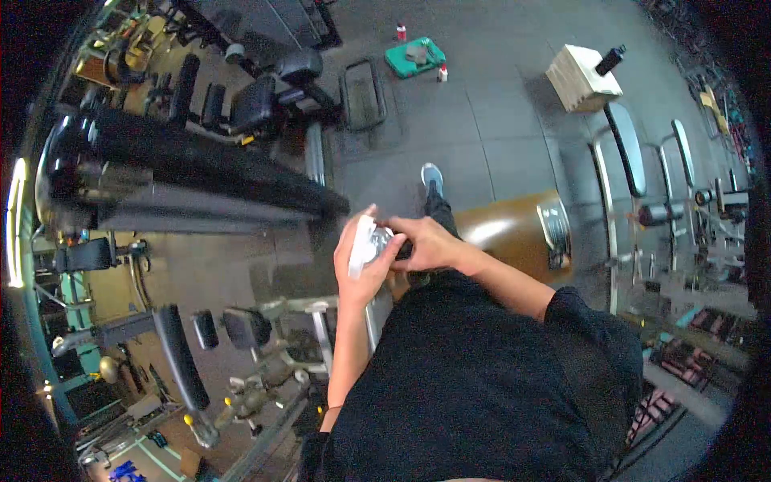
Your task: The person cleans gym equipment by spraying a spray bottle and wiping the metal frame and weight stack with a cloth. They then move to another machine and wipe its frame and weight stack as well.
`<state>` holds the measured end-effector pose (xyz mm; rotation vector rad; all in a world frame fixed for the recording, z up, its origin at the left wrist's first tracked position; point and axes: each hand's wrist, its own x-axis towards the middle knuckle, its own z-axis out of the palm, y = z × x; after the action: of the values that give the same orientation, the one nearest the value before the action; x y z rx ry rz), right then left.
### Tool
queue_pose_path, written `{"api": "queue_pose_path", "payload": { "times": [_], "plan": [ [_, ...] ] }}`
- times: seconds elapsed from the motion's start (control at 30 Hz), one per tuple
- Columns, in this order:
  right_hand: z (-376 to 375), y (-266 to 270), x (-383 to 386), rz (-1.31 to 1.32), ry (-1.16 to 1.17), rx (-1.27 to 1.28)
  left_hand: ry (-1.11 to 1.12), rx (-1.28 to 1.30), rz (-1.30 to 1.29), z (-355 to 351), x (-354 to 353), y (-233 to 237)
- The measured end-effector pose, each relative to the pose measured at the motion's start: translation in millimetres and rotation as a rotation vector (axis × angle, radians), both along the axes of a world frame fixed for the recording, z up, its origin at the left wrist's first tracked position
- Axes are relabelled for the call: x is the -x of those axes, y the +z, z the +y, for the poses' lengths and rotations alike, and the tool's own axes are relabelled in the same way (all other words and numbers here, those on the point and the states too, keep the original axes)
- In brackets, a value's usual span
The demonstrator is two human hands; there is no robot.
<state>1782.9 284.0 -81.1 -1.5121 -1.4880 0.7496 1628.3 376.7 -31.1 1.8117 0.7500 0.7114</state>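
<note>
Grey tiled floor, 1, beneath everything listed.
Black padded machine column, 1, left of the person, near the left hand.
Brown glossy surface, 1, beyond the right forearm; a silver-and-black fitting at its far end.
Pale box, 1, on the floor, upper right.
Green tray, 1, on the floor ahead; a grey cloth-like piece lies in it.
Left hand, 1: fingers curled around a white-and-clear item.
Right hand, 1: fingers closed on a dark item, thumb against the clear part of the left hand's piece. Whether the 2 pieces are joined cannot be told.
Location of both held pieces: between the 2 hands, in front of the torso, above the floor; blurred, exact kind unclear.
Black bottle, 1, on the pale box.
Red-and-white bottles, 2, on the floor, near the green tray.
</note>
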Motion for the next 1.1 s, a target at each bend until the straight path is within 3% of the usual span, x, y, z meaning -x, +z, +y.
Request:
{"api": "queue_pose_path", "payload": {
  "times": [0.03, 0.07, 0.13, 0.17, 0.23, 0.33, 0.4, 0.47, 0.5, 0.57, 0.7, 0.8, 0.83, 0.9, 1.1],
  "plan": [
    [26, -6, -26, -0.022, 0.042, 0.07, 0.049, 0.133, -0.001, 27, -23, -24],
    [53, -11, -53, -0.051, 0.081, 0.137, 0.128, 0.09, 0.058, 49, -51, -21],
    [115, -25, -136, -0.024, 0.086, 0.036, 0.216, 0.15, 0.008, 108, -104, -73],
    [140, -22, -175, -0.055, 0.087, 0.181, 0.361, 0.302, -0.106, 119, -144, -51],
    [159, -38, -221, -0.082, 0.01, 0.447, 0.354, 0.197, 0.074, 158, -176, -64],
    [205, -49, -344, -0.244, -0.212, 0.649, 0.343, 0.147, 0.046, 217, -232, -60],
    [219, -80, -419, -0.065, -0.387, 0.739, 0.323, 0.135, 0.044, 254, -254, -68],
    [232, -107, -463, 0.184, -0.77, 0.576, 0.322, 0.182, -0.023, 287, -284, -73],
    [237, -111, -480, 0.183, -0.772, 0.59, 0.325, 0.225, 0.027, 301, -298, -73],
    [251, -114, -510, 0.562, -0.853, 0.344, 0.299, 0.207, 0.037, 328, -319, -87],
    [304, -136, -554, 0.398, -0.937, 0.292, 0.244, 0.228, 0.115, 392, -368, -130],
    [354, -145, -575, 0.022, -0.979, 0.621, 0.234, 0.224, 0.083, 427, -409, -163],
    [370, -164, -588, 0.027, -0.969, 0.631, 0.195, 0.133, 0.123, 438, -416, -176],
    [392, -226, -613, -0.461, -0.854, 0.535, 0.111, 0.053, 0.262, 460, -441, -173],
    [465, -400, -685, 0.057, -0.811, 0.767, 0.17, 0.176, 0.41, 482, -497, -264]
  ]
}}
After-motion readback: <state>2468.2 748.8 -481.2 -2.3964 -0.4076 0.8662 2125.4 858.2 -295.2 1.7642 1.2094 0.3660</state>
